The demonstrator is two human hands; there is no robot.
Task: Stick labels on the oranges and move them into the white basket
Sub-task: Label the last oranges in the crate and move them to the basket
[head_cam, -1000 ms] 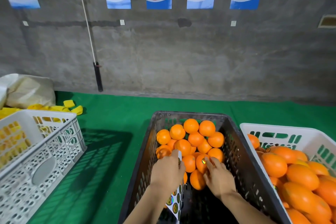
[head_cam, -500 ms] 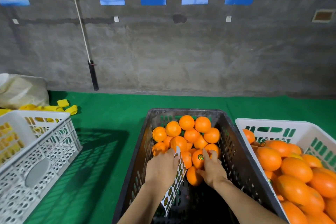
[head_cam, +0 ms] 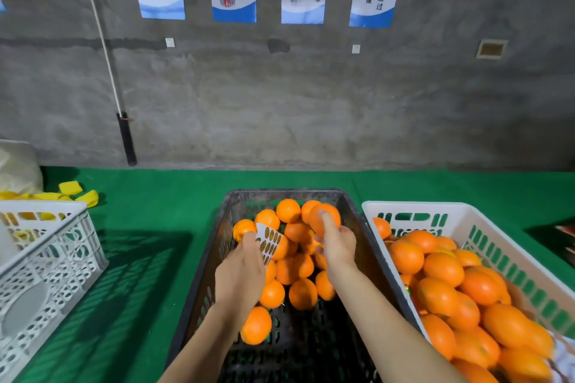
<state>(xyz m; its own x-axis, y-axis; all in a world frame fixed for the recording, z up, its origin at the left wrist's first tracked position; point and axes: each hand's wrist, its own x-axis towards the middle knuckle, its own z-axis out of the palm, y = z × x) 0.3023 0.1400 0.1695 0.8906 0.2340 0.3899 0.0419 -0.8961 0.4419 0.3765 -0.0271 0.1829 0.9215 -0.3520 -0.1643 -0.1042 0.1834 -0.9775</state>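
gripping an orange (head_cam: 325, 217) in curled right hand (head_cam: 337, 247) fingers, left hand (head_cam: 241, 277) pinching label sheet (head_cam: 269, 242)

Perforated black plastic crate (head_cam: 357, 221), glossy white plastic basket (head_cam: 413, 207), green felt-like cloth (head_cam: 174, 196), rough concrete wall (head_cam: 311, 109).

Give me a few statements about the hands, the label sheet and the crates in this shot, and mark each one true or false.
1. The right hand holds an orange above the black crate. True.
2. The left hand holds nothing. False: it holds the label sheet.
3. The white basket to the right of the black crate already holds many oranges. True.
4. The black crate stands on a bare grey floor. False: it stands on a green mat.
5. The white crate on the left is filled with oranges. False: only yellow pieces show through its wall.
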